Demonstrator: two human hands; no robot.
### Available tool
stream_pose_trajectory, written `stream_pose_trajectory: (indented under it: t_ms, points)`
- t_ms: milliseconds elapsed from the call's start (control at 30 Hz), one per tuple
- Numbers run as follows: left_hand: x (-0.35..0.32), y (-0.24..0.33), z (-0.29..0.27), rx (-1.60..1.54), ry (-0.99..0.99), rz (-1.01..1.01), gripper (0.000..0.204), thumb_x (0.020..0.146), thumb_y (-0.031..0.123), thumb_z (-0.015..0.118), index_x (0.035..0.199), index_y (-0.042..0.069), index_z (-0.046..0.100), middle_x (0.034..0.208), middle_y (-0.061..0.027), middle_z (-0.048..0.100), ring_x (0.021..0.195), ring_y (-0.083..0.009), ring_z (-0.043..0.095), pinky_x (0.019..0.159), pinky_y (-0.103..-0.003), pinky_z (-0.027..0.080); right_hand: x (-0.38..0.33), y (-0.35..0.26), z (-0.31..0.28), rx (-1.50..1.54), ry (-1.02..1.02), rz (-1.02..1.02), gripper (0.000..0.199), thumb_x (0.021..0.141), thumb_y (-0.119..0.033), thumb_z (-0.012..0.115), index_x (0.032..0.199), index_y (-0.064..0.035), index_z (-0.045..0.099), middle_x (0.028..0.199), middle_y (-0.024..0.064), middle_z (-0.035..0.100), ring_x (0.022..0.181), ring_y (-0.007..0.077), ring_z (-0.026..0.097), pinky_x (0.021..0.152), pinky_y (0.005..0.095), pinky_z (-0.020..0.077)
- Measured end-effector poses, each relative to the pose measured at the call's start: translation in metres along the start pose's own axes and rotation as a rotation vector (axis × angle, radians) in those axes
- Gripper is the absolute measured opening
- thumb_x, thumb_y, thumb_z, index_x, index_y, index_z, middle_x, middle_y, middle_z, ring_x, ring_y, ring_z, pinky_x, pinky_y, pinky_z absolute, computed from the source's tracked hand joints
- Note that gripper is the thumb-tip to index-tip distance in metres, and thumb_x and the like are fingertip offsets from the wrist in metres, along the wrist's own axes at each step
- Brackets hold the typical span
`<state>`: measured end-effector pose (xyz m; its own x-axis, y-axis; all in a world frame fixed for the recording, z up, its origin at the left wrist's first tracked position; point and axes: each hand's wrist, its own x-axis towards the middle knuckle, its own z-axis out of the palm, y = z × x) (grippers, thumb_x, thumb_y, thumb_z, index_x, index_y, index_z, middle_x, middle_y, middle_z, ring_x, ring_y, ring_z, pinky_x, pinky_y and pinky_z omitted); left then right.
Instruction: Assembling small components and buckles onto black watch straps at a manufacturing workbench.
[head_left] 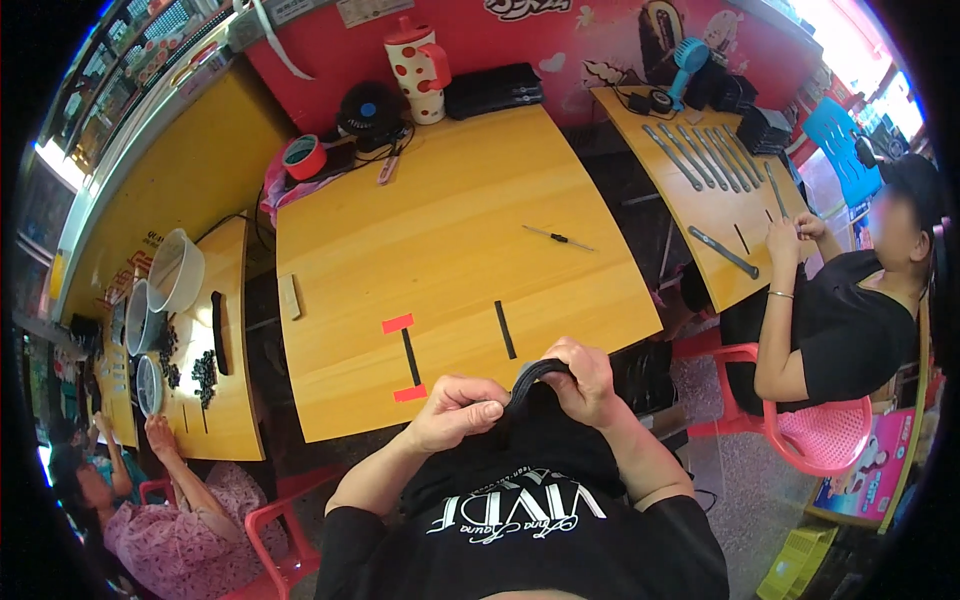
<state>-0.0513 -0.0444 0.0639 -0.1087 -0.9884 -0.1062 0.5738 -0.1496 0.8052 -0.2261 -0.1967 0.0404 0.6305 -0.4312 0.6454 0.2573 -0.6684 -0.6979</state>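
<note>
A dark, flexible strap (538,372) is bent into an arch in front of my chest, at the table's near edge. My left hand (452,412) pinches one end between thumb and fingers. The other end is gripped by my right hand (585,380), its fingers wrapped round it. Just beyond my hands, a short black strip (505,330) lies on the wooden table (430,230). To its left is another black strip (411,357), with a piece of red tape (397,323) at its far end and a second piece of red tape (410,393) at its near end.
A thin double-ended tool (560,238) lies at the table's right, a small beige block (289,297) at its left edge. Along the back stand a spotted tumbler (415,75), a black fan (370,112) and a red tape roll (304,157). Co-workers sit at side tables left and right.
</note>
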Motion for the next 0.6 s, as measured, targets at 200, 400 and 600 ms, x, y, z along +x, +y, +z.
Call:
stream_pose_trajectory:
  t_ms: [200, 400, 600]
  points:
    - [0.001, 0.01, 0.013, 0.465, 0.071, 0.292, 0.02, 0.094, 0.015, 0.064, 0.102, -0.003, 0.065, 0.073, -0.0042, 0.057, 0.062, -0.0103, 0.05, 0.054, -0.026, 0.038, 0.003, -0.004, 0.015, 0.193, 0.044, 0.31, 0.004, 0.093, -0.003, 0.06, 0.094, 0.001, 0.059, 0.075, 0.0064, 0.059, 0.06, 0.0106, 0.057, 0.054, 0.0231, 0.0451]
    - [-0.003, 0.031, -0.005, 1.238, 0.162, 0.285, 0.046, 0.082, 0.004, 0.066, 0.126, -0.001, 0.054, 0.096, -0.0208, 0.063, 0.084, -0.0377, 0.063, 0.072, -0.041, 0.051, 0.022, -0.027, -0.017, -0.535, 0.05, -0.307, 0.015, 0.079, 0.003, 0.064, 0.093, 0.0037, 0.059, 0.071, 0.0103, 0.058, 0.055, 0.0228, 0.057, 0.048, 0.0293, 0.046]
    - [0.002, 0.024, -0.009, 1.739, 0.612, 0.339, 0.052, 0.083, 0.004, 0.066, 0.132, -0.002, 0.048, 0.1, -0.0199, 0.059, 0.087, -0.0366, 0.058, 0.072, -0.043, 0.05, 0.014, -0.041, -0.009, -0.831, 0.04, -0.45, 0.019, 0.077, 0.0, 0.066, 0.094, 0.005, 0.058, 0.072, 0.0103, 0.056, 0.055, 0.0214, 0.056, 0.046, 0.0303, 0.0456]
